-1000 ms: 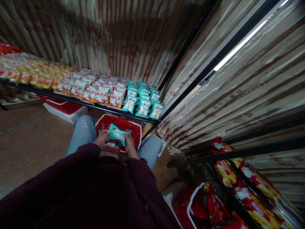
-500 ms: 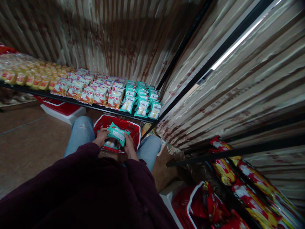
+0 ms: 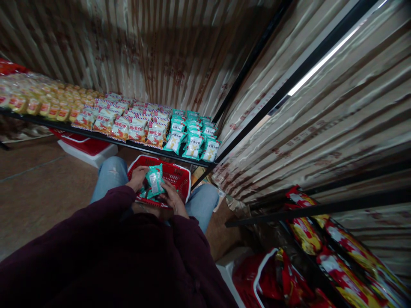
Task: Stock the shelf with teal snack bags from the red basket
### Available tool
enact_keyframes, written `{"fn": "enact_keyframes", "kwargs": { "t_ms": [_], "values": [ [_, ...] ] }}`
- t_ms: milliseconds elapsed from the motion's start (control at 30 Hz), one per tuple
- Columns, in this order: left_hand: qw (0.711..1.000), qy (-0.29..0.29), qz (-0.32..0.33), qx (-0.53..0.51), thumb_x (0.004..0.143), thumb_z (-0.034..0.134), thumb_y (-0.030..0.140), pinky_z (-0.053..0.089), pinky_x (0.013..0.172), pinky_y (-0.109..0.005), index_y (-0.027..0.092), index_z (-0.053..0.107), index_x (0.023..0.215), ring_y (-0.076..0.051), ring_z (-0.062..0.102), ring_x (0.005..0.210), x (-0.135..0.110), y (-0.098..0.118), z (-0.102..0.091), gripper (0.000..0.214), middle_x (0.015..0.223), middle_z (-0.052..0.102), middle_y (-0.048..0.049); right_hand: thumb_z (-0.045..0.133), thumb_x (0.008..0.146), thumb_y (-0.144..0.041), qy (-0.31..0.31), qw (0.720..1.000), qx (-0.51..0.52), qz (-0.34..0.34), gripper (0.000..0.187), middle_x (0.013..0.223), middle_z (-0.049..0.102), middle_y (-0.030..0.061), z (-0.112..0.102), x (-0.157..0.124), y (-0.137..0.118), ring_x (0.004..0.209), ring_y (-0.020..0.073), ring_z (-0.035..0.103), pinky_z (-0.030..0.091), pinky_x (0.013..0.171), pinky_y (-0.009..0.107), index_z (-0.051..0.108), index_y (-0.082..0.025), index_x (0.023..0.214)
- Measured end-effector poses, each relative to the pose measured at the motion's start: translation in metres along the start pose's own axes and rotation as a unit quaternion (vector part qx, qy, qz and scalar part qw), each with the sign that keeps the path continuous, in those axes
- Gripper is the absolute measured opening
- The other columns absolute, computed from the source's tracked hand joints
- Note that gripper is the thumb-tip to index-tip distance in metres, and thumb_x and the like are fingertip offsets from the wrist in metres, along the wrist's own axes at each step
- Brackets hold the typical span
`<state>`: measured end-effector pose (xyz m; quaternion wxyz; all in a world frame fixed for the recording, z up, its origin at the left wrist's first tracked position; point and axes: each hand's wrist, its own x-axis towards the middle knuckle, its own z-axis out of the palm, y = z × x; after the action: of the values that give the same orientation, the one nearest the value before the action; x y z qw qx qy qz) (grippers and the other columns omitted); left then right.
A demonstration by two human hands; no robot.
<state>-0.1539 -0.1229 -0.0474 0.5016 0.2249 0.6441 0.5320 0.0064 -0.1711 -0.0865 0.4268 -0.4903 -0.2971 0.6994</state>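
Observation:
A teal snack bag [image 3: 155,181] is held between my two hands over a red shopping basket [image 3: 182,177] that stands between my knees. My left hand [image 3: 138,178] grips the bag at its upper left corner. Fingers of my right hand [image 3: 173,198] close on its lower right side. The bag stands nearly upright, its pale label side facing me. More teal bags lie in the basket beneath, partly hidden by the held bag and my hands.
Ahead, a black shelf [image 3: 128,143] carries teal bags [image 3: 194,143], orange-and-white bags [image 3: 137,128] and yellow packets [image 3: 53,109]. A red basket on a white box [image 3: 96,158] sits under it. At right are red-and-yellow packs [image 3: 305,233] and a slanting black post [image 3: 257,115].
The teal bag has turned from lying crosswise to nearly upright and shifted a little left. My right hand has moved slightly lower along it.

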Motion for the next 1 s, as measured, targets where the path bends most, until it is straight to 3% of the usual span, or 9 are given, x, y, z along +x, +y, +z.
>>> {"fn": "enact_keyframes", "kwargs": {
  "t_ms": [167, 433, 567, 767, 900, 1000],
  "values": [
    [1.000, 0.003, -0.001, 0.004, 0.063, 0.066, 0.025, 0.041, 0.055, -0.024, 0.016, 0.059, 0.069, -0.011, 0.051, 0.055, -0.011, 0.004, 0.010, 0.013, 0.056, 0.056, 0.0022, 0.072, 0.065, -0.043, -0.019, 1.000, -0.002, -0.023, 0.046, 0.078, 0.070, 0.0002, 0.000, 0.001, 0.000, 0.066, 0.0149, 0.063, 0.045, 0.053, 0.022, 0.063, -0.021, 0.105],
    [0.992, -0.104, -0.074, 0.024, 0.068, 0.065, 0.043, 0.045, 0.054, -0.024, 0.016, 0.061, 0.079, -0.012, 0.055, 0.053, -0.022, 0.002, 0.004, 0.030, 0.062, 0.060, 0.0005, 0.069, 0.066, -0.048, -0.001, 0.998, -0.027, -0.065, 0.050, 0.074, 0.070, 0.0008, 0.000, 0.006, 0.002, 0.066, 0.0180, 0.064, 0.051, 0.058, 0.029, 0.062, -0.020, 0.106],
    [0.990, -0.111, -0.085, 0.033, 0.071, 0.062, 0.042, 0.044, 0.050, -0.023, 0.017, 0.060, 0.083, -0.012, 0.054, 0.050, -0.025, -0.002, 0.005, 0.028, 0.058, 0.057, 0.0012, 0.064, 0.070, -0.046, 0.034, 0.992, -0.081, -0.095, 0.044, 0.078, 0.070, 0.0024, -0.001, 0.012, 0.009, 0.071, 0.0190, 0.064, 0.052, 0.063, 0.031, 0.062, -0.019, 0.105],
    [0.994, -0.079, -0.061, 0.045, 0.073, 0.060, 0.039, 0.040, 0.046, -0.020, 0.017, 0.055, 0.082, -0.010, 0.049, 0.045, -0.033, -0.009, 0.013, 0.024, 0.052, 0.050, 0.0045, 0.066, 0.065, -0.028, 0.132, 0.952, -0.200, -0.192, 0.034, 0.099, 0.066, 0.0021, -0.008, 0.018, 0.008, 0.094, 0.0176, 0.059, 0.045, 0.088, 0.032, 0.062, -0.022, 0.099],
    [0.994, -0.073, -0.058, 0.054, 0.073, 0.060, 0.040, 0.042, 0.047, -0.022, 0.018, 0.052, 0.081, -0.010, 0.050, 0.046, -0.037, -0.013, 0.016, 0.025, 0.055, 0.050, 0.0042, 0.058, 0.072, -0.027, 0.140, 0.927, -0.271, -0.219, 0.019, 0.091, 0.067, 0.0011, -0.008, 0.012, 0.002, 0.088, 0.0174, 0.060, 0.044, 0.088, 0.032, 0.065, -0.021, 0.089],
    [0.993, -0.084, -0.062, 0.058, 0.073, 0.060, 0.041, 0.044, 0.051, -0.024, 0.018, 0.052, 0.080, -0.011, 0.053, 0.051, -0.035, -0.013, 0.017, 0.026, 0.059, 0.053, 0.0027, 0.054, 0.079, -0.034, 0.129, 0.917, -0.303, -0.224, 0.022, 0.094, 0.068, 0.0011, -0.004, 0.005, -0.001, 0.090, 0.0175, 0.061, 0.045, 0.086, 0.031, 0.065, -0.024, 0.094]
  ]
}}
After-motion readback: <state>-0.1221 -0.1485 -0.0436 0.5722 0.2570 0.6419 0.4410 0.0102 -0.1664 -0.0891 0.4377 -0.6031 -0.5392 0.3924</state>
